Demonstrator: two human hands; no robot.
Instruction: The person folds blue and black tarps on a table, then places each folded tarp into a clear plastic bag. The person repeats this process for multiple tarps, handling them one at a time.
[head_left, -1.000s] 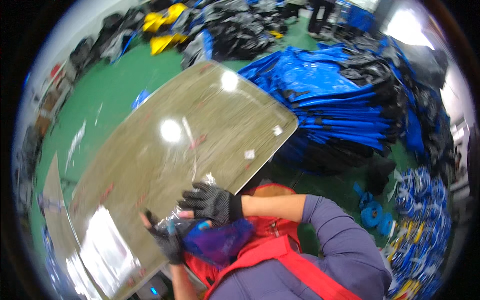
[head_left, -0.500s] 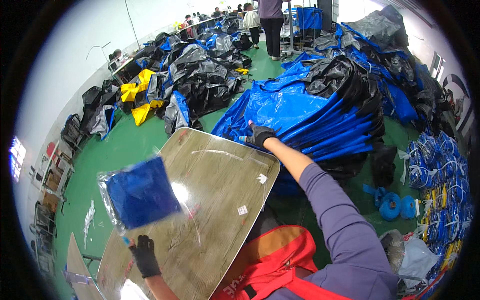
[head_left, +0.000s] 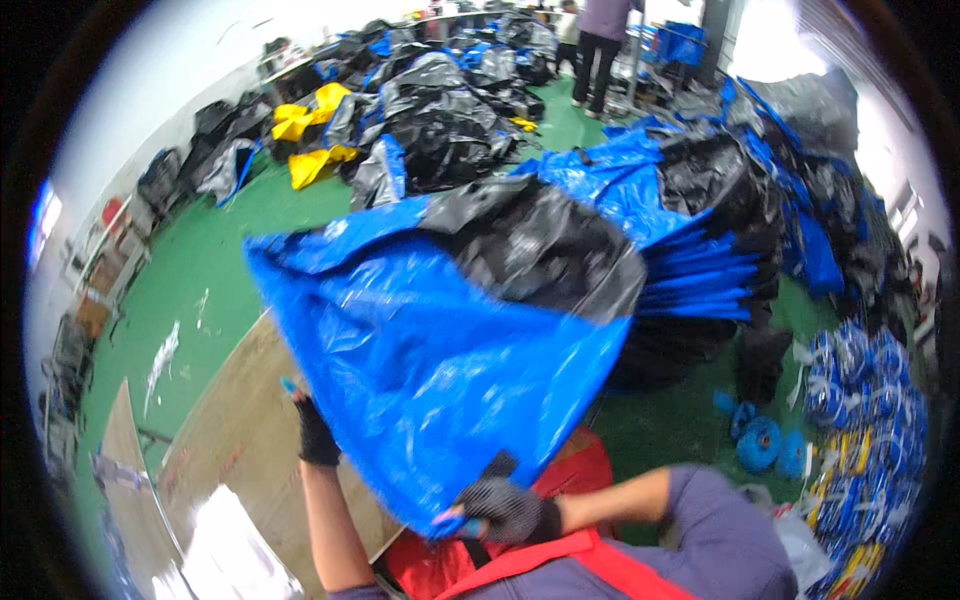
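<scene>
A large blue sheet of tarpaulin [head_left: 430, 350] with a black and grey upper part spreads slantwise over the wood-patterned tabletop [head_left: 225, 430]. My right hand [head_left: 505, 508], in a dark glove with bare fingertips, is closed on the sheet's near corner, close to my body. At the sheet's left edge is my left hand [head_left: 318, 432], also gloved. One finger with a blue tip stretches out there; the other fingers are partly hidden by the sheet, and the hand looks open. Beside my left forearm lies a stack of white sheets [head_left: 235, 550].
Behind the table lies a blue-and-black tarpaulin pile [head_left: 690, 270]. Further heaps [head_left: 450, 130] cover the floor beyond, with yellow pieces [head_left: 320, 165] among them. At right are blue twine rolls [head_left: 758, 445] and tied bundles [head_left: 870, 400]. A person [head_left: 600, 60] stands far off.
My right hand has come back from the pile toward my body, bringing a blue sheet across the table. The blue packet in clear plastic, in mid-air earlier, no longer shows.
</scene>
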